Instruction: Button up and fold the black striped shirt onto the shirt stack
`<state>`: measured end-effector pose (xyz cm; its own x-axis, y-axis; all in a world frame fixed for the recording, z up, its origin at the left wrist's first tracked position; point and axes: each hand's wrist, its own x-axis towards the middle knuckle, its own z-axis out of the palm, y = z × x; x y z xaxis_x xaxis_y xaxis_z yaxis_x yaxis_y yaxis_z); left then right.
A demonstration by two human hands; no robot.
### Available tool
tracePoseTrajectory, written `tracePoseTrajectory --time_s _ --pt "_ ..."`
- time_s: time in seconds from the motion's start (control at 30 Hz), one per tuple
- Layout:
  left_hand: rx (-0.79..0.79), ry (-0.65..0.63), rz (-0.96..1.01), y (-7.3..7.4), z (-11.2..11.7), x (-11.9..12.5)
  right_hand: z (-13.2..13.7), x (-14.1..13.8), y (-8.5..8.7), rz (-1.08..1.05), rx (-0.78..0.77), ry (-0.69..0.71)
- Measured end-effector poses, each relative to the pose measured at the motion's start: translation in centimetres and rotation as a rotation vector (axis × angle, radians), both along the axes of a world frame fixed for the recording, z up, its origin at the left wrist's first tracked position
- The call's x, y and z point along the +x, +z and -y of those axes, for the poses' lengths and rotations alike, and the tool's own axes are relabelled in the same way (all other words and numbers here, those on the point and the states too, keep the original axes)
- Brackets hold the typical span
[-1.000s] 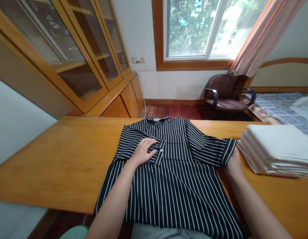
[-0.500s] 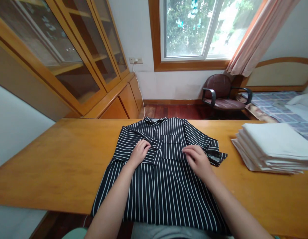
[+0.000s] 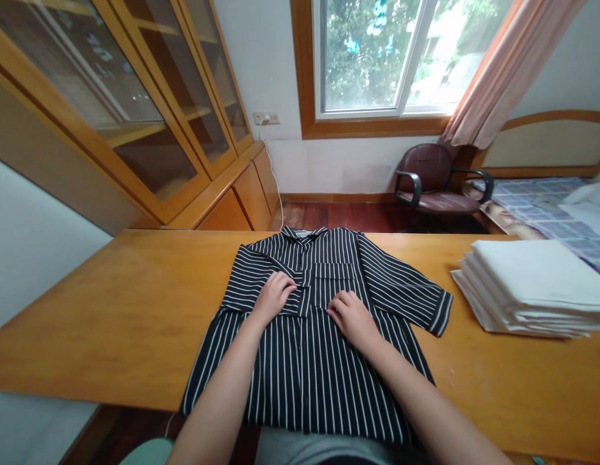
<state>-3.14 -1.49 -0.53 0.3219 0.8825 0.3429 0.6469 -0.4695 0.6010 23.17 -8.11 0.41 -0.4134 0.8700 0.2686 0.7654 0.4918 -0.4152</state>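
Observation:
A black shirt with white stripes (image 3: 323,374) lies front up on the table, its collar toward the far edge. The sleeve on the left (image 3: 251,278) is folded across the chest, its cuff beside the chest pocket. My left hand (image 3: 273,297) rests on that folded sleeve, fingers curled together on the cloth near the cuff. Just below the pocket, my right hand (image 3: 352,320) has its fingertips pinched at the shirt front. The other sleeve (image 3: 406,287) stretches out flat to the right. My fingers partly cover the cloth under them.
A stack of folded white cloths (image 3: 537,284) stands on the right of the wooden table (image 3: 110,310). Beyond the table are a glass-door cabinet (image 3: 203,187), an office chair (image 3: 435,181) and a bed (image 3: 546,206). A pale green round object (image 3: 147,452) shows below the near edge.
My right hand has moved left, from beside the pocket to just below it. The right sleeve, bunched before, now lies spread outward. My left hand has barely moved.

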Motion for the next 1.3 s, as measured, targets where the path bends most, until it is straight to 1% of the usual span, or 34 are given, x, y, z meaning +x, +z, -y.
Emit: tracePoseTrajectory --time_s 0.07,0.1,0.17,0.27,0.3,0.33,0.37,0.4,0.47,0.5,0.57,0.6,0.63,0.67,0.7,0.77,0.8,0.87,0.93,1.0,1.1,1.2,1.3 --pt "0.014 0.099 0.132 0.1 0.0 -0.6 0.0 0.1 -0.3 0.010 0.011 -0.005" --pt "0.028 0.181 0.207 0.2 0.0 -1.1 0.0 0.1 -0.4 0.009 0.014 -0.005" --pt "0.063 0.405 0.376 0.4 -0.1 -2.9 0.1 0.2 -0.6 -0.006 0.016 -0.003" --pt "0.139 0.810 0.711 0.7 0.0 -7.0 0.1 0.4 -0.7 -0.075 0.005 -0.002" --pt "0.172 0.913 0.803 0.8 0.1 -8.4 0.0 0.5 -0.7 -0.110 -0.003 -0.007" --pt "0.195 0.989 0.872 1.1 0.3 -9.8 0.0 0.6 -0.6 -0.150 -0.010 -0.016" --pt "0.216 1.042 0.922 1.3 0.6 -11.0 0.0 0.7 -0.5 -0.186 -0.018 -0.025" --pt "0.240 1.068 0.966 1.6 1.0 -12.0 0.0 0.7 -0.5 -0.212 -0.023 -0.035" --pt "0.306 1.094 1.039 2.2 1.9 -12.9 0.0 0.7 -0.3 -0.222 -0.026 -0.042" --pt "0.362 1.111 1.057 2.6 2.5 -12.9 0.0 0.7 -0.2 -0.207 -0.024 -0.036" --pt "0.499 1.139 1.037 3.3 3.6 -11.8 0.1 0.6 -0.1 -0.161 -0.016 -0.019" --pt "0.556 1.134 0.991 3.7 4.1 -10.9 0.2 0.5 -0.1 -0.142 -0.010 -0.012" --pt "0.579 1.088 0.927 4.0 4.6 -9.7 0.2 0.5 -0.1 -0.124 -0.004 -0.008" --pt "0.549 1.025 0.854 4.3 5.1 -8.4 0.2 0.4 -0.1 -0.108 0.002 -0.008" --pt "0.466 0.935 0.753 4.5 5.5 -7.1 0.3 0.4 -0.2 -0.094 0.007 -0.008" --pt "0.227 0.633 0.456 4.6 5.9 -4.3 0.3 0.4 -0.3 -0.072 0.008 -0.004" --pt "0.136 0.494 0.336 4.4 6.0 -2.9 0.2 0.4 -0.4 -0.064 0.004 -0.003" --pt "0.048 0.272 0.183 3.5 5.9 -0.5 0.2 0.4 -0.5 -0.052 -0.006 -0.009" --pt "0.016 0.139 0.088 2.3 5.6 1.3 0.1 0.4 -0.6 -0.033 -0.009 -0.027" --pt "0.017 0.099 0.023 1.1 5.4 2.5 0.1 0.4 -0.5 -0.021 0.000 -0.047" --pt "0.032 0.123 -0.037 0.0 5.3 3.2 0.1 0.4 -0.4 -0.075 -0.003 -0.059" --pt "0.046 0.147 -0.053 -0.3 5.2 2.9 0.2 0.7 -0.3 -0.261 -0.046 -0.114" --pt "0.046 0.158 -0.062 -0.4 5.3 2.5 0.1 1.5 -0.3 -0.495 -0.072 -0.242"
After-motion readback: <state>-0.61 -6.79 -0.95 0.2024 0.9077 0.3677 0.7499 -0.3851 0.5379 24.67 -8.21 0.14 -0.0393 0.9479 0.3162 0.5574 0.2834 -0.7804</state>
